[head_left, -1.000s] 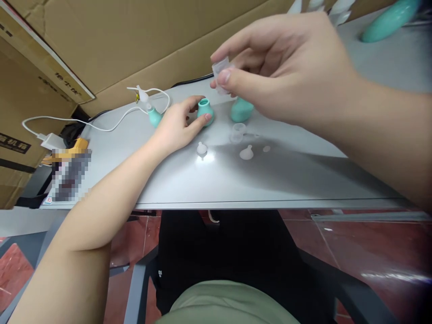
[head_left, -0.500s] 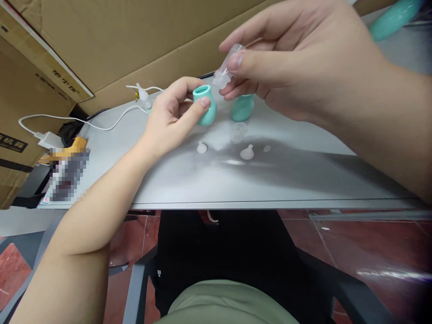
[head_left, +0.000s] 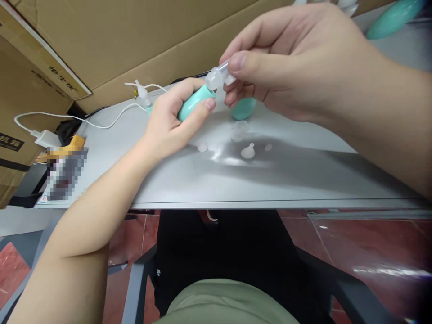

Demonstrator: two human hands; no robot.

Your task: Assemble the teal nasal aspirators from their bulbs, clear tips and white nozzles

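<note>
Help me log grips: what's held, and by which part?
Left hand: teal bulb, around its body. Right hand: clear tube, at the end away from the bulb.

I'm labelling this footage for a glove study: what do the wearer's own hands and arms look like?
Both the left hand and the right hand are bare, without gloves. No ring, watch, bracelet or sleeve shows, and I see no markings. The top is green.

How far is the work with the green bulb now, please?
Looks done: the far-left bulb seems to carry a white nozzle.
In hand: the left hand holds the green bulb, the right hand the clear piece at its mouth; seating is unclear.
Probably left: a white cone and clear ring lie loose.
</note>
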